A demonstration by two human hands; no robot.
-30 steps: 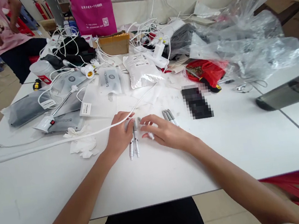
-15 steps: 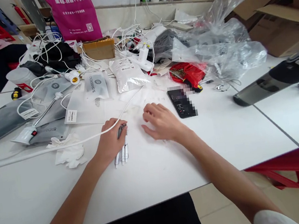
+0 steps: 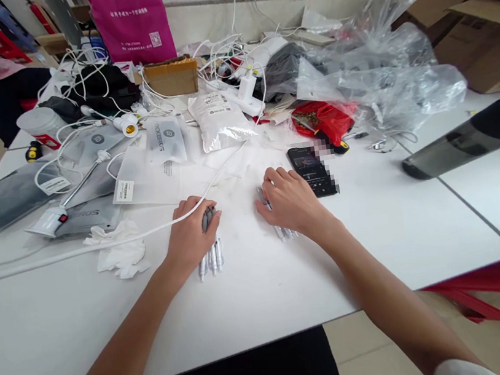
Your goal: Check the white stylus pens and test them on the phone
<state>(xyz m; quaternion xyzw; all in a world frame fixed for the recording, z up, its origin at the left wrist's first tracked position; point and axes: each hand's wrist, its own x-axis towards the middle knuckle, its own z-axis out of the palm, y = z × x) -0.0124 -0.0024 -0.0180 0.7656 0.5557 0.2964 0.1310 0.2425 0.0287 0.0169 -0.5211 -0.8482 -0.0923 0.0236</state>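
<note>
While palms down, 2 hands (image 3: 190,236) (image 3: 290,202)

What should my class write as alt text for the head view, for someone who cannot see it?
The left hand and right hand rest on a white table, each over a bundle of silver pens. A white cable passes the left hand, and a phone lies beyond the right, near plastic bags and tangled cords.

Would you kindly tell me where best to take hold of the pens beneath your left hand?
Take the pens by their exposed lower ends, coming from your side. They lie close together on the white table, and your left hand covers their upper parts, so that free stretch is probably the easiest place to pinch.
</note>
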